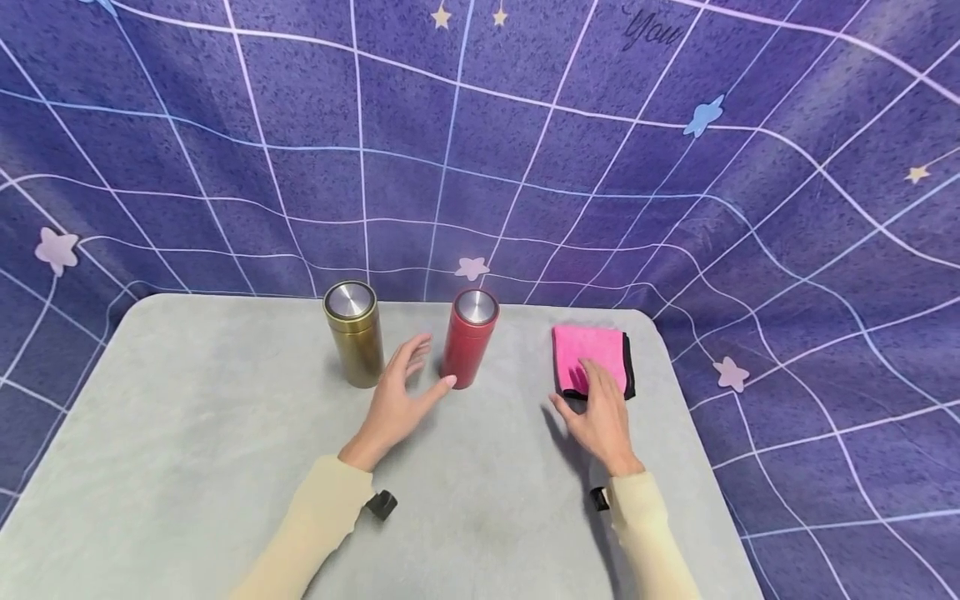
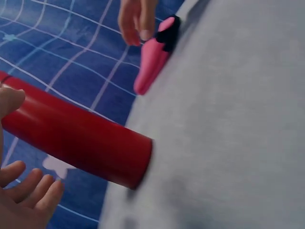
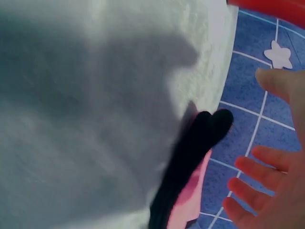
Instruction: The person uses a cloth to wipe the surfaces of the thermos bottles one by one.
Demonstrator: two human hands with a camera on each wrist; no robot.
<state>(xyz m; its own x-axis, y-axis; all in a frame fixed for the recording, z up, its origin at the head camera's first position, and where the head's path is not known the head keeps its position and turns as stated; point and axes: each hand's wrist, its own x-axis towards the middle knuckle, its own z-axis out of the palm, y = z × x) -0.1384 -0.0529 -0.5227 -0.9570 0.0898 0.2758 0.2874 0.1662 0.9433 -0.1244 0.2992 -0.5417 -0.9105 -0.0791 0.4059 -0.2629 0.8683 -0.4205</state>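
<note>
A red thermos flask [image 1: 468, 346] with a steel-topped lid stands upright near the table's back edge. My left hand [image 1: 400, 406] is just left of it, thumb and fingers spread apart, holding nothing. In the left wrist view the red flask [image 2: 81, 133] lies beyond the thumb; contact is hard to tell. Left of that hand stands a gold flask [image 1: 356, 342]. Over the front of a folded pink cloth [image 1: 592, 354] with black edging hovers my right hand [image 1: 600, 421], its fingers parted. In the right wrist view a gap shows between the fingers and the cloth [image 3: 188, 200].
The pale grey table [image 1: 210, 450] has rounded back corners. Behind and beside it hangs a purple-blue curtain [image 1: 405, 192] with a line grid and stars. Small black devices [image 1: 382, 504] sit at both wrists.
</note>
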